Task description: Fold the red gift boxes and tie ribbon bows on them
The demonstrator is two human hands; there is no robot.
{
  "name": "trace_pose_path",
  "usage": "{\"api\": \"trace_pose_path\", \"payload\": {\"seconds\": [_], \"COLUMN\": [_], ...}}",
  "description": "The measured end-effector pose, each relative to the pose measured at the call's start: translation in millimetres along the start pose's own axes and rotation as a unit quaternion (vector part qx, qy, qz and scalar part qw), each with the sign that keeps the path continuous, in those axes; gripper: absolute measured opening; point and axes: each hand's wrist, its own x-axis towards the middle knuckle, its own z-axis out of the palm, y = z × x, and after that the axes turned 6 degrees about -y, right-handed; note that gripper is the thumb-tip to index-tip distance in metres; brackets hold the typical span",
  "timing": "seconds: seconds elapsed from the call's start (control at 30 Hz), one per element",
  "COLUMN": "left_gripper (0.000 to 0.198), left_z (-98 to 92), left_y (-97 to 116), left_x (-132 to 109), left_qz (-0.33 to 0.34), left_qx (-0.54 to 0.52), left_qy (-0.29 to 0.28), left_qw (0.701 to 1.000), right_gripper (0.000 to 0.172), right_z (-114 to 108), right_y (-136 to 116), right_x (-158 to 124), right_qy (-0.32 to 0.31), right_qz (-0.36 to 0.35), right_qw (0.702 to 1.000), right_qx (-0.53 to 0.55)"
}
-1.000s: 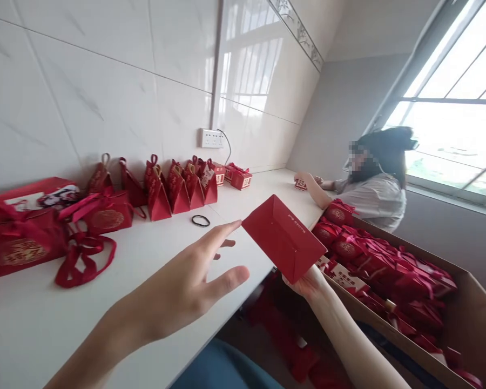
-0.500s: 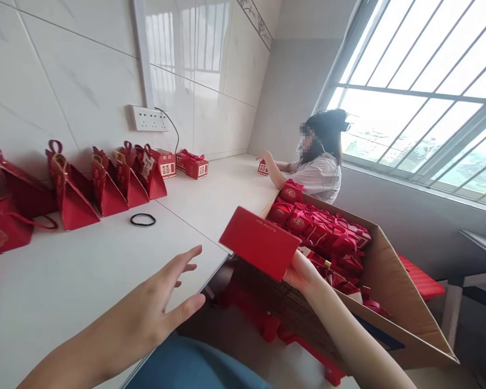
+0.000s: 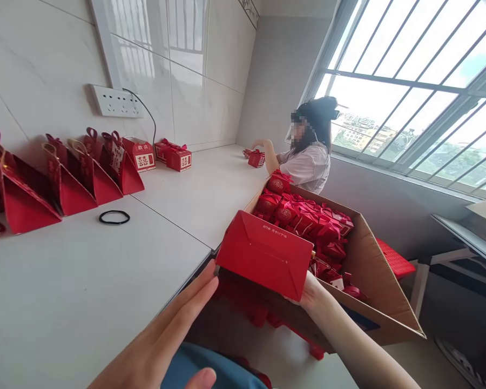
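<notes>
A red box [image 3: 265, 254] with small print near one edge is tilted so that its flat, folded face shows. My right hand [image 3: 308, 292] holds it at its right end, the fingers mostly hidden behind it. At the box's left edge is my left hand [image 3: 174, 324], its fingers stretched out and its thumb apart; whether the fingertips touch the box is unclear. Behind the red box, a large cardboard carton [image 3: 383, 286] holds several small red boxes [image 3: 285, 212] with ribbons.
Red triangular bags [image 3: 28, 189] line the white table [image 3: 65, 286] along the wall. A black hair band [image 3: 114, 217] lies before them. Red gift boxes [image 3: 180, 159] stand farther back. Beyond the carton, a person [image 3: 308, 162] handles another small red box [image 3: 256, 158].
The red box has turned and come nearer, showing more of its folded face. My left hand has moved in to its left edge. The view has shifted to the right.
</notes>
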Motion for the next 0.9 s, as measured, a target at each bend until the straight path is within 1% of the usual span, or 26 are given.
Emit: {"api": "trace_pose_path", "payload": {"seconds": [0.07, 0.1, 0.13, 0.2, 0.23, 0.3, 0.33, 0.37, 0.4, 0.43, 0.47, 0.5, 0.53, 0.57, 0.63, 0.73, 0.83, 0.9], "left_gripper": [0.066, 0.063, 0.061, 0.057, 0.055, 0.052, 0.049, 0.045, 0.041, 0.039, 0.038, 0.039, 0.04, 0.042, 0.047, 0.053, 0.054, 0.055], "left_z": [-2.9, -4.4, -5.5, -5.2, -3.0, 6.1, 12.7, 20.0, 27.4, 34.4, 40.5, 45.3, 48.8, 51.0, 52.4, 51.4, 50.8, 51.1], "left_y": [2.2, 2.7, 2.0, -5.3, -12.6, -33.6, -46.3, -59.2, -71.4, -82.1, -90.8, -97.1, -101.2, -103.4, -104.1, -102.9, -102.3, -101.9], "left_x": [-4.2, -5.7, -6.4, -5.7, -4.5, -2.1, -1.3, -1.0, -1.2, -1.8, -2.8, -3.9, -5.2, -6.3, -7.9, -8.8, -8.9, -9.1], "left_qz": [0.017, 0.018, 0.016, 0.017, 0.02, 0.028, 0.033, 0.041, 0.052, 0.067, 0.084, 0.098, 0.108, 0.113, 0.112, 0.112, 0.111, 0.109], "left_qx": [0.008, 0.018, 0.034, 0.082, 0.115, 0.193, 0.233, 0.268, 0.299, 0.324, 0.342, 0.354, 0.362, 0.366, 0.371, 0.374, 0.37, 0.363], "left_qy": [0.016, 0.023, 0.028, 0.026, 0.019, -0.001, -0.009, -0.011, -0.01, -0.006, -0.001, 0.001, 0.003, 0.002, -0.008, -0.029, -0.037, -0.038], "left_qw": [1.0, 0.999, 0.999, 0.996, 0.993, 0.981, 0.972, 0.962, 0.953, 0.944, 0.936, 0.93, 0.926, 0.924, 0.922, 0.92, 0.922, 0.925], "right_gripper": [0.007, 0.004, 0.008, 0.017, 0.02, 0.027, 0.028, 0.029, 0.027, 0.026, 0.023, 0.023, 0.027, 0.031, 0.035, 0.031, 0.027, 0.027], "right_z": [-5.7, -9.0, -12.3, -19.4, -23.7, -35.7, -43.9, -53.8, -65.0, -77.2, -89.8, -102.2, -113.7, -124.1, -140.5, -158.5, -177.3, -191.7], "right_y": [4.4, 6.0, 6.5, 1.7, -4.2, -23.1, -35.4, -48.7, -62.4, -75.8, -88.3, -99.3, -108.8, -116.5, -127.6, -136.8, -140.4, -139.4], "right_x": [1.5, 2.4, 3.3, 3.9, 3.5, 0.2, -2.6, -6.2, -10.4, -15.0, -19.9, -24.7, -29.4, -33.9, -41.7, -51.4, -60.1, -65.1], "right_qy": [0.021, 0.036, 0.053, 0.083, 0.098, 0.147, 0.193, 0.251, 0.316, 0.372, 0.418, 0.45, 0.469, 0.479, 0.49, 0.502, 0.513, 0.512], "right_qz": [0.009, 0.003, -0.012, -0.06, -0.096, -0.19, -0.259, -0.325, -0.38, -0.41, -0.411, -0.393, -0.363, -0.33, -0.294, -0.266, -0.235, -0.22], "right_qw": [1.0, 0.999, 0.998, 0.991, 0.985, 0.957, 0.923, 0.869, 0.798, 0.719, 0.646, 0.594, 0.562, 0.543, 0.527, 0.522, 0.535, 0.555], "right_qx": [0.01, -0.003, -0.029, -0.083, -0.107, -0.159, -0.21, -0.276, -0.344, -0.421, -0.488, -0.538, -0.577, -0.605, -0.629, -0.636, -0.629, -0.618]}}
